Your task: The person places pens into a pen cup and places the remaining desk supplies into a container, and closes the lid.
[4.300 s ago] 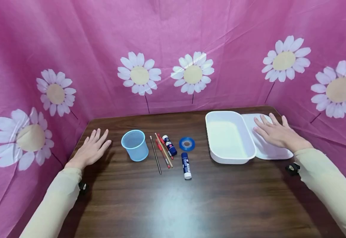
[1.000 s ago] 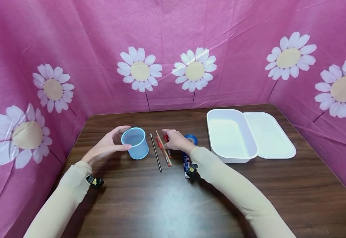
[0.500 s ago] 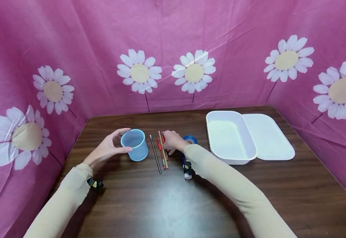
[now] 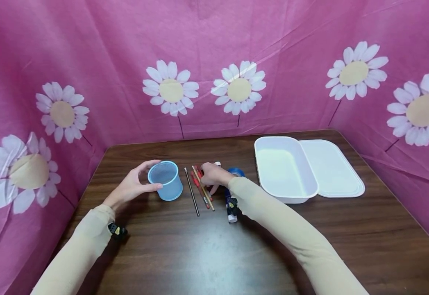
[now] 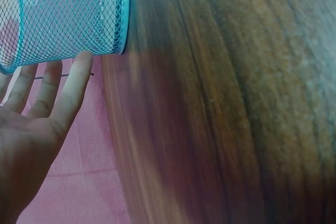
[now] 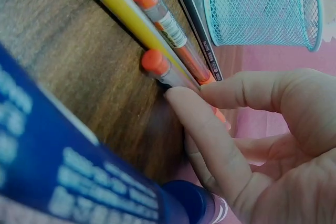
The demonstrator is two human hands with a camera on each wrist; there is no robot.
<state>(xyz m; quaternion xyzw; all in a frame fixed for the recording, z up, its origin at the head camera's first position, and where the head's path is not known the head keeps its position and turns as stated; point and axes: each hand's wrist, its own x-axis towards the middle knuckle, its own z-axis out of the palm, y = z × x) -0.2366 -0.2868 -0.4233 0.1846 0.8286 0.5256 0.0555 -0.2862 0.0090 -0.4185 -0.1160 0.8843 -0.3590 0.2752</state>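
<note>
My left hand [image 4: 135,184] holds the light-blue mesh pen cup [image 4: 171,190] from its left side, thumb in front and fingers behind; the fingertips [image 5: 83,59] touch the mesh. The cup stands upright on the table. My right hand [image 4: 216,174] is over the writing tools, its thumb and index finger pinching a red-ended pen [image 6: 156,62]. Right against that pen lie a yellow pencil [image 6: 131,14] and another red-ended pen [image 6: 170,29]. A dark pencil [image 4: 192,192] lies between them and the cup. The far ends of the pens are partly hidden by my fingers.
A glue stick [image 4: 232,218] lies under my right wrist. Another white-capped glue stick [image 4: 218,164] is mostly hidden behind that hand. Blue tape [image 4: 238,171] lies beside it. On the right, a white plastic box [image 4: 286,168] stands against its flat lid [image 4: 336,172].
Both hands have come in from the table's sides, the left to the cup, the right to the pens. Over the last half second the yellow pencil has turned to a steeper slant; the cup stays put.
</note>
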